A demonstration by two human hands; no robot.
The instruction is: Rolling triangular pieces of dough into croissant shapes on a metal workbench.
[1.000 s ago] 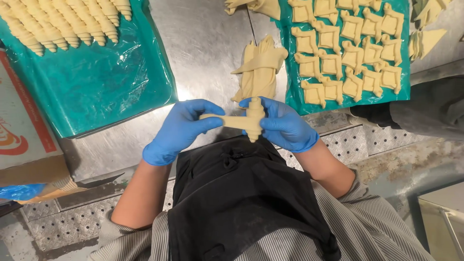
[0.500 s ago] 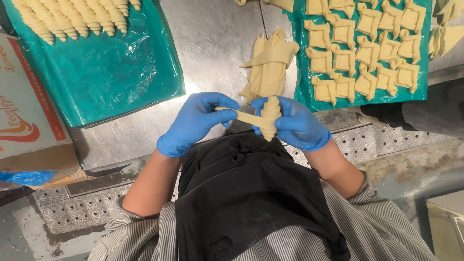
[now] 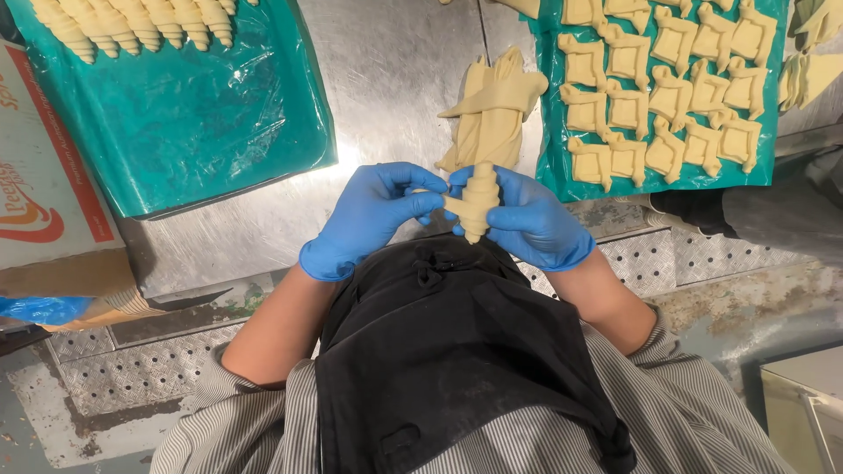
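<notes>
Mid-roll. Dough piece (image 3: 475, 200) held above tabletop (image 3: 395, 79) edge, close to apron: left hand (image 3: 373, 215) grip pinching its side tip, right hand (image 3: 527, 219) grip wrapped round rolled body. Done: row of rolled pcs (image 3: 140, 22) on left teal sheet (image 3: 193, 114). Left: stack of dough triangles (image 3: 493, 110), plus flat pcs (image 3: 667, 88) on right sheet.

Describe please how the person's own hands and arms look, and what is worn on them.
Both hands wear thin, smooth blue disposable gloves: the left hand and the right hand, each glove ending in a cuff at the wrist. The forearms are bare. Grey-and-white striped sleeves begin near the elbows, and a black apron covers the front of the body.
</notes>
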